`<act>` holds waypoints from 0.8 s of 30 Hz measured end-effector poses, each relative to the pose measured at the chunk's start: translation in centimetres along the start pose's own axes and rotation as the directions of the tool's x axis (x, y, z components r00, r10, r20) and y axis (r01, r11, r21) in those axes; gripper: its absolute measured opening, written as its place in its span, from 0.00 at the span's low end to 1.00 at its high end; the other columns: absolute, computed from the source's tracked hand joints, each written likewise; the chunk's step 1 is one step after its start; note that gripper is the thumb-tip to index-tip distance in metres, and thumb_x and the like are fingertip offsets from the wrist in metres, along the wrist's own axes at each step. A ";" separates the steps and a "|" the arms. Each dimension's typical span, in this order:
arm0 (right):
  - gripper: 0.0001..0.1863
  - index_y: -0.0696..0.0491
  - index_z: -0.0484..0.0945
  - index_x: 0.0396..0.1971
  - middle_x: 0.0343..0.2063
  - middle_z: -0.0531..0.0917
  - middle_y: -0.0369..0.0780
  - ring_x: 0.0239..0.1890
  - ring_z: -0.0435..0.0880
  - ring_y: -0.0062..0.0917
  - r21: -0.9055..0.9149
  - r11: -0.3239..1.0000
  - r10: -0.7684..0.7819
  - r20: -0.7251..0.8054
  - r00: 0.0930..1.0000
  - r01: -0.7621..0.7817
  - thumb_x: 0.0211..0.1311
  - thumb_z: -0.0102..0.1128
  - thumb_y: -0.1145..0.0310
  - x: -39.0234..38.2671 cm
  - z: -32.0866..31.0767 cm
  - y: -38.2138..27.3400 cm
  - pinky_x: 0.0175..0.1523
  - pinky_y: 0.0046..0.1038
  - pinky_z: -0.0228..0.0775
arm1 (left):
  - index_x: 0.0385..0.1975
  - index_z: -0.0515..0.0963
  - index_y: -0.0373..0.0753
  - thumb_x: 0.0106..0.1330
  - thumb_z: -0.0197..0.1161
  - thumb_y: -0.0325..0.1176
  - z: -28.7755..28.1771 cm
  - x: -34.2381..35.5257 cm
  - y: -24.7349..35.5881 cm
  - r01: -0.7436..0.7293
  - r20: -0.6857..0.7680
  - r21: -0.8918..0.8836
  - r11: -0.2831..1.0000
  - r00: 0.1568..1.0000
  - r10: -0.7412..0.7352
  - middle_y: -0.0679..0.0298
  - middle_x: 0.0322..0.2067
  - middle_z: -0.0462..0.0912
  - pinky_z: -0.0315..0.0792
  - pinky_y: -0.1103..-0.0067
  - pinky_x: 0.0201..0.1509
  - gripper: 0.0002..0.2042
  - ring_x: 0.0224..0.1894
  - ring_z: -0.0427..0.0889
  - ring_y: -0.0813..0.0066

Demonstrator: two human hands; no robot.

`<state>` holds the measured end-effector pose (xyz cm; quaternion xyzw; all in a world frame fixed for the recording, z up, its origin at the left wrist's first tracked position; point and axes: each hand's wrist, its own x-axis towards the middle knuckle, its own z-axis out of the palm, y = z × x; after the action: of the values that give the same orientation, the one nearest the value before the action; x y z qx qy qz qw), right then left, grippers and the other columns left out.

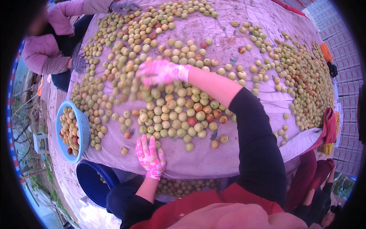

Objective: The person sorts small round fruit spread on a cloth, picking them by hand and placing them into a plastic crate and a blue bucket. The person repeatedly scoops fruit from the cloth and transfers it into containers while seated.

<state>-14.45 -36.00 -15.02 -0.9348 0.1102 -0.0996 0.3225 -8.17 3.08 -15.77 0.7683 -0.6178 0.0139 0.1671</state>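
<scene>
Left hand point(151, 158) rests spread and released on the table point(206, 164); right hand point(162, 72) blurs over fruit point(176, 124), grip unclear.

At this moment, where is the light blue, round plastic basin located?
In the head view, the light blue, round plastic basin is on the left, by the edge of the pinkish cloth, above the round, dark blue bucket in the image.
</scene>
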 end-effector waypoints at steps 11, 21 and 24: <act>0.37 0.44 0.74 0.62 0.61 0.76 0.44 0.67 0.69 0.39 0.051 0.237 0.696 -0.706 0.133 -0.970 0.63 0.49 0.34 -29.6 -17.9 15.4 0.72 0.38 0.56 | 0.66 0.67 0.40 0.64 0.56 0.37 0.0 -0.1 0.0 0.006 0.034 0.011 1.000 0.999 -0.006 0.49 0.70 0.60 0.51 0.52 0.72 0.28 0.72 0.55 0.40; 0.37 0.44 0.73 0.64 0.67 0.68 0.47 0.71 0.61 0.40 0.478 0.367 0.900 -0.400 0.174 -0.798 0.63 0.52 0.35 -33.8 -19.8 18.4 0.74 0.38 0.51 | 0.65 0.68 0.41 0.62 0.57 0.38 0.5 -0.3 -0.1 0.001 0.023 0.012 1.000 1.000 -0.001 0.47 0.69 0.61 0.52 0.49 0.71 0.28 0.71 0.57 0.39; 0.36 0.45 0.75 0.62 0.67 0.68 0.46 0.71 0.61 0.40 0.279 0.470 0.641 -0.760 0.107 -0.837 0.63 0.53 0.36 -31.7 -19.1 22.4 0.73 0.38 0.51 | 0.65 0.68 0.40 0.62 0.58 0.37 0.2 -0.4 -0.1 0.008 0.024 0.022 1.000 1.000 -0.008 0.47 0.69 0.61 0.52 0.50 0.71 0.28 0.71 0.57 0.40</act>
<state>-52.83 -55.70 -17.89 -0.6243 0.7040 -0.3107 0.1349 -8.23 3.37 -16.10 0.7727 -0.6165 0.0107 0.1509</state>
